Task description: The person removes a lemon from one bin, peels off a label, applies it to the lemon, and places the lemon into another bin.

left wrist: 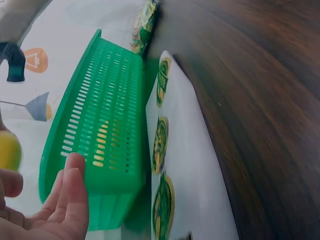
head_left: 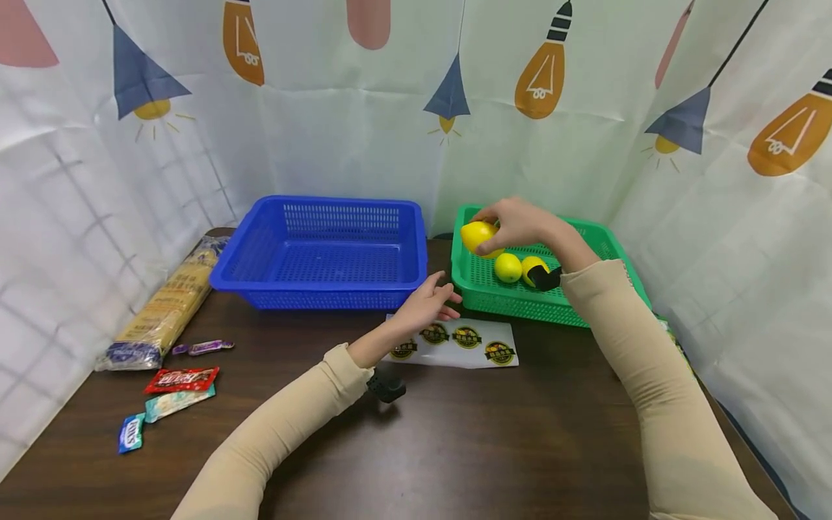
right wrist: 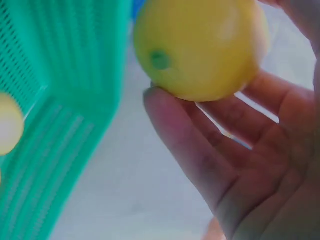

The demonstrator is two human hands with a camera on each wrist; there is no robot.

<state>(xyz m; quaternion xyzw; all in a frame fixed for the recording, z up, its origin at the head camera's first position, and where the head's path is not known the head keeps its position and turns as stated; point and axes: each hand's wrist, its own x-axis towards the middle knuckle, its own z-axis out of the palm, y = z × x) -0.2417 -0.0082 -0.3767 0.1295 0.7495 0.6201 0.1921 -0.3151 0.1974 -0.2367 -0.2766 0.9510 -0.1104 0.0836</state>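
My right hand (head_left: 520,220) grips a yellow lemon (head_left: 477,237) above the left side of the green basket (head_left: 526,307). In the right wrist view, thumb and fingers curl round that lemon (right wrist: 200,50), its green end showing. Two more lemons, one nearer the middle (head_left: 508,267) and one partly behind the black wrist strap (head_left: 533,269), lie inside the basket. My left hand (head_left: 425,305) holds nothing, fingers loosely extended between the two baskets. It is over a white sheet (head_left: 468,357) printed with round black-and-yellow labels. The left wrist view shows its fingers (left wrist: 75,195) before the green basket's side.
An empty blue basket (head_left: 318,297) stands left of the green one. Farther left lie a long yellowish packet (head_left: 172,300), a purple-wrapped candy (head_left: 206,347), a red packet (head_left: 182,380), a pale packet (head_left: 178,403) and a small blue packet (head_left: 132,432). A patterned curtain (head_left: 351,137) hangs behind.
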